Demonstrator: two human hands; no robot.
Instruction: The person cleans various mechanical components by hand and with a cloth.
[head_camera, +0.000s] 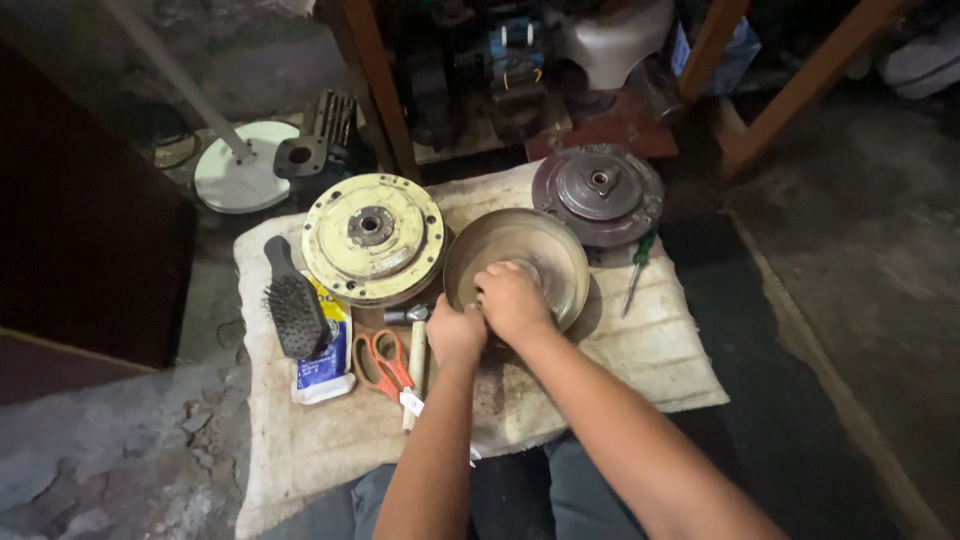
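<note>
A shallow, dull metal bowl-shaped cover (548, 250) lies on a pale woven sack (660, 350) spread on the floor. My right hand (512, 300) rests inside the cover's near side, fingers curled down onto something I cannot make out. Pressed against the cover's near rim just to the left is my left hand (455, 335), also curled. To the left of the cover sits a round yellowish motor housing (372, 236). A grey round motor part (600, 192) lies behind the cover on the right.
Orange-handled scissors (380, 362), a hammer (415, 350), a black brush (292, 305) and a small packet (325, 372) lie left of my hands. A green screwdriver (638, 268) lies on the right. A white fan base (240, 178) and wooden table legs (385, 85) stand behind.
</note>
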